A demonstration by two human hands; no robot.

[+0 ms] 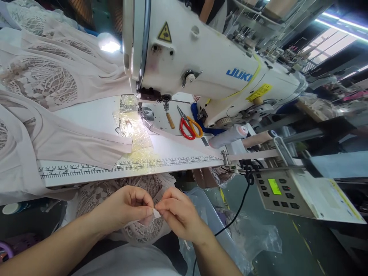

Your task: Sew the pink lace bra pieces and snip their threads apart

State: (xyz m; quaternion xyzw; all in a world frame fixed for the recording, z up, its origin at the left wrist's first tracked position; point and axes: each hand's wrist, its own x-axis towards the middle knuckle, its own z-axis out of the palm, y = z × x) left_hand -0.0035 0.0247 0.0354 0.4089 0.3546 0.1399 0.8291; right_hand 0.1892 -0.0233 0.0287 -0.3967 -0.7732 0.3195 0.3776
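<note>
Both hands are just below the table's front edge, fingertips almost meeting. My left hand (126, 207) is closed in a pinch on one side of a small pale fabric strip (156, 213). From the other side, my right hand (179, 212) pinches the same strip. Whether it joins the lace garment (143, 232) beneath, which lies over the lap, I cannot tell. Past the table edge stands a white sewing machine (178, 57), its needle area over a yellowish taped patch (138, 134). Beige bra pieces with lace cups (57, 82) lie heaped on the table's left side.
Scissors (189, 126) with red and orange handles lie on the machine bed. A printed ruler (129, 165) runs along the table edge. Thread cones (230, 136) and a control panel (276, 188) are at right. Below stands a clear plastic bin (207, 207) beside a hanging black cable (240, 214).
</note>
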